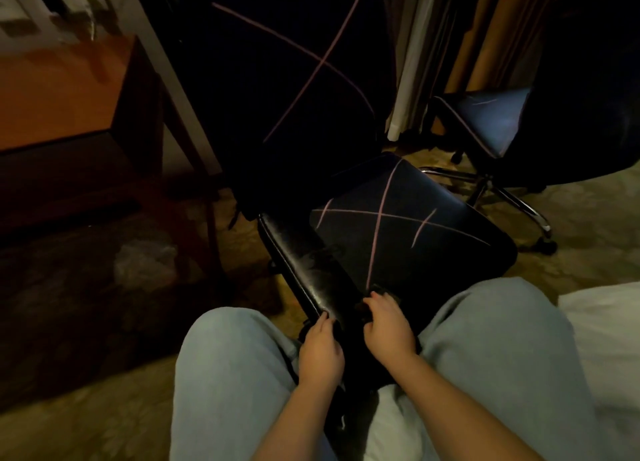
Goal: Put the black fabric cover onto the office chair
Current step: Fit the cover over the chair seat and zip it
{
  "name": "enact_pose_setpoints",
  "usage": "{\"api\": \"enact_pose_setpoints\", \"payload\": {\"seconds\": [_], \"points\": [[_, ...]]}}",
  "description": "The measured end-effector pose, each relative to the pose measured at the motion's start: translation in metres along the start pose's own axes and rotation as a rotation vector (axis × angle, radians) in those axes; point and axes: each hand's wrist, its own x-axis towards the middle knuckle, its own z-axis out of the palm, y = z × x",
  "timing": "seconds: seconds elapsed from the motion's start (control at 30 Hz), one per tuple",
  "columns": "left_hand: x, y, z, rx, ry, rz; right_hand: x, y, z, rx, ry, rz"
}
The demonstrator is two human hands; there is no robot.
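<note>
The left hand [320, 355] curls over the front edge of the office chair [304, 273], at a bare leather strip; whether it also holds fabric cannot be told in the gloom. The right hand [389, 327] grasps the hem of the black fabric cover [408, 225], which lies over most of the seat. The step is probably stretching the cover; next, the hem needs pulling across the bare strip and under the edge.

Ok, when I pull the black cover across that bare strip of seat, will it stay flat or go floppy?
Probably floppy: the black fabric cover follows the seat's curve and looks gathered where the right hand grips its edge. It may slide easily, since the bare seat strip looks glossy.
</note>
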Motion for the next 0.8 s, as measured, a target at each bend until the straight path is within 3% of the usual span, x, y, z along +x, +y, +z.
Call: {"api": "enact_pose_setpoints", "payload": {"seconds": [0.13,0.33,0.47,0.63,0.8], "points": [[-0.001,-0.006,-0.003,0.014,-0.007,0.004,-0.002,-0.020,0.014,-0.018,-0.128,-0.222],[0.002,-0.009,-0.001,0.025,0.024,0.001,0.000,0.002,0.010,0.011,-0.143,-0.278],[0.001,-0.005,-0.001,0.031,0.032,-0.007,0.004,0.026,0.002,0.049,-0.062,-0.161],[0.002,-0.007,-0.002,0.019,0.004,0.010,0.010,0.053,-0.013,0.100,0.083,0.147],[0.002,-0.005,-0.002,0.045,-0.003,0.003,0.009,0.042,-0.009,0.056,0.056,0.243]]}}
